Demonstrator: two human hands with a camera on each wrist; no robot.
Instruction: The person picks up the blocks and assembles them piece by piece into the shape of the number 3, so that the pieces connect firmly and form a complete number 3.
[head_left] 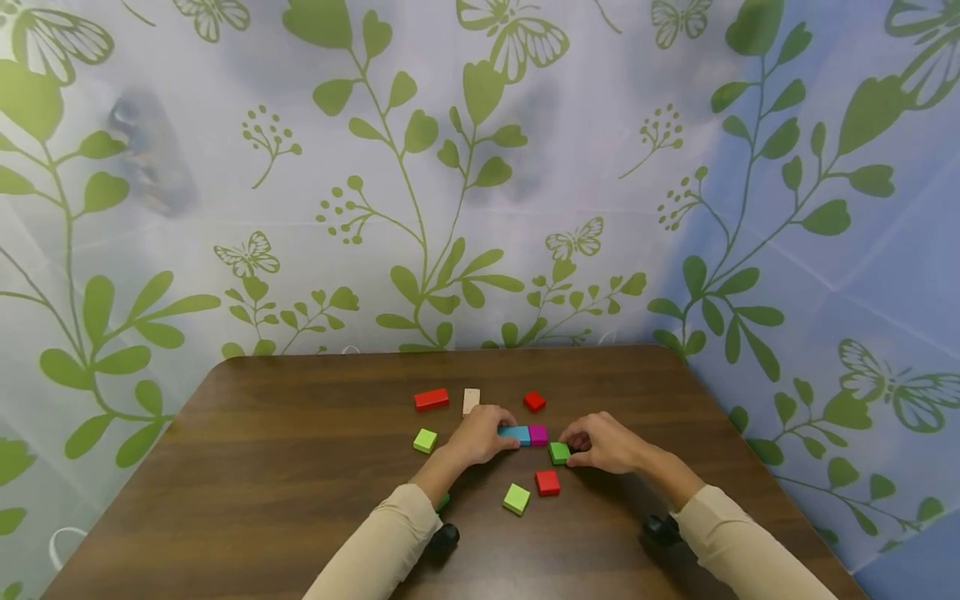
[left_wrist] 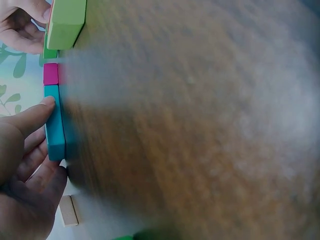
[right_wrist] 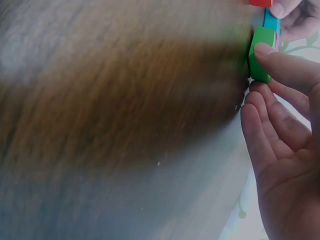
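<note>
Now the left hand grips a smooth blue rectangular block, a magenta cube touching it at three o'clock; then, just apart at four o'clock, a green square block, pinched by the right hand!

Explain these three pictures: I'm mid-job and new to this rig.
No machine: a person works bare-handed. The wide picture comes from the head, the close ones from each wrist. On the brown wood-grain table lie a long red block, two smaller red blocks, two lime-green square blocks, a beige rectangular block and a dark green block partly hidden by the cream left sleeve. The left hand holds a blue rectangular block, its end touching a small magenta block. The right hand pinches a bright green square block, apart from the magenta one.
</note>
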